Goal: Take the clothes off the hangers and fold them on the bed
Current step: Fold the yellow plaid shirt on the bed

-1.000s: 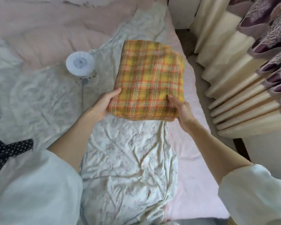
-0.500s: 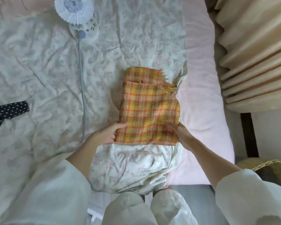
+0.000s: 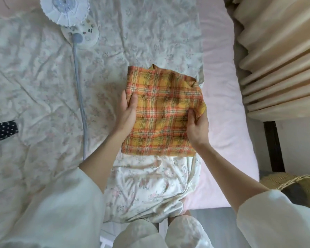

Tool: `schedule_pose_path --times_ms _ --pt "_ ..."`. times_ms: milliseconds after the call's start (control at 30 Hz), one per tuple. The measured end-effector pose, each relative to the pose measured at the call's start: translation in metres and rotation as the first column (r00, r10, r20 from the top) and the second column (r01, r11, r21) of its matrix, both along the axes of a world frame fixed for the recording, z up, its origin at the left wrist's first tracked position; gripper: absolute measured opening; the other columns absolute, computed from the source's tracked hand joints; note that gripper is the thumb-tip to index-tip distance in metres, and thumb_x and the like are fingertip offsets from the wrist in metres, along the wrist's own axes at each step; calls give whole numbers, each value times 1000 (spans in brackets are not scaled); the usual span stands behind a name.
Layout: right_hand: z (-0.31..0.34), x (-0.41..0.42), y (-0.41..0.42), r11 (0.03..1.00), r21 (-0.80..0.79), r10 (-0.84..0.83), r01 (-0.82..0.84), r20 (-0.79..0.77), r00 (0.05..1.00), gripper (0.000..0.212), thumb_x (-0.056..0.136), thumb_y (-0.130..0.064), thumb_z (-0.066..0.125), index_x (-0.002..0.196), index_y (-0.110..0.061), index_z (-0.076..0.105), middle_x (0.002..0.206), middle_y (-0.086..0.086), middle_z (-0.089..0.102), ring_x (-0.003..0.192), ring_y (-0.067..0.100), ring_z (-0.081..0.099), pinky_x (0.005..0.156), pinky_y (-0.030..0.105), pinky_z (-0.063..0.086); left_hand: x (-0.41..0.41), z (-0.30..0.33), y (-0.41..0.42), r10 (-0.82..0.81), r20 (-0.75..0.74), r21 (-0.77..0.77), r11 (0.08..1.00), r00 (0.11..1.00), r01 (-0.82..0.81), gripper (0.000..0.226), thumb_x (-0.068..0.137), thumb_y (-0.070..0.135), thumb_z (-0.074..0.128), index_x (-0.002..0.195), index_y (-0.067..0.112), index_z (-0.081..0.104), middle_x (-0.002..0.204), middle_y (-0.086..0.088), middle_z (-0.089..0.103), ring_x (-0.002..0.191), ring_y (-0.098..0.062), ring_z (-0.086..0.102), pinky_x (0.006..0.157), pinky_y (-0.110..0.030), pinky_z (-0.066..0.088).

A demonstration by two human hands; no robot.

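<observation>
**Squaring a folded plaid garment on the bed**

At far left, a dark polka-dot cloth (image 3: pixel 3 131) lies at the frame edge, well apart from the work; leave it for a later turn. Next, a small white fan (image 3: pixel 64 10) on its base and stalk lies across the floral quilt (image 3: pixel 150 33); keep your sweep clear of the stalk.

Your left hand (image 3: pixel 127 111) clasps the left edge of the plaid garment (image 3: pixel 161 115), thumb laid on top, fingers tucked out of sight beneath. Hold that edge level and do not drag it sideways.

The garment sits folded near the bed's front right, resting on the quilt, its far right corner rumpled and turned up. This is likely the final squaring: ease that corner flat before you let go.

Your right hand (image 3: pixel 198 124) pinches the right edge, bunching the cloth between thumb and fingers. Loosen the pinch gradually, or the fold may spring open.

Beyond lie the pink sheet (image 3: pixel 222 104), pleated curtains (image 3: pixel 279 59) and a wicker basket (image 3: pixel 293 183).
</observation>
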State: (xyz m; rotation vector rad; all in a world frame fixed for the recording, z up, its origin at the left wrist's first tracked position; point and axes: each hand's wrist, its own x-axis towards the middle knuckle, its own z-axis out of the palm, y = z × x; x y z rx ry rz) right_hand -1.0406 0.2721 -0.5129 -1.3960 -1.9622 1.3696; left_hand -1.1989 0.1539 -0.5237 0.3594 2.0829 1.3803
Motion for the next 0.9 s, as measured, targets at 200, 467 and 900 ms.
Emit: schedule_pose_path --times_ms 200,467,900 --pt "-34 -30 36 1000 22 16 -21 215 976 29 99 -21 40 123 -6 43 108 15 58 99 37 56 79 45 47 -25 -19 38 12 -289 -209 975 957 -75 20 103 29 33 109 12 43 75 15 40 60 1 38 55 -23 32" --pt "-58 -23 26 646 573 307 -505 410 859 58 79 -3 35 134 -11 51 139 20 45 133 38 36 111 57 23 -8 -36 38 -308 -798 -392 918 519 -58 33 89 12 45 119 9 57 125 -10 56 118 -26 51 96 -38 38" --pt "-128 -49 34 689 156 439 -708 687 579 54 97 -52 20 145 -50 -3 159 0 -13 144 36 -11 114 59 1 -8 -110 32 -761 -263 -863 460 593 208 63 91 65 14 145 46 -13 157 1 -20 142 -34 -22 114 -57 -6"
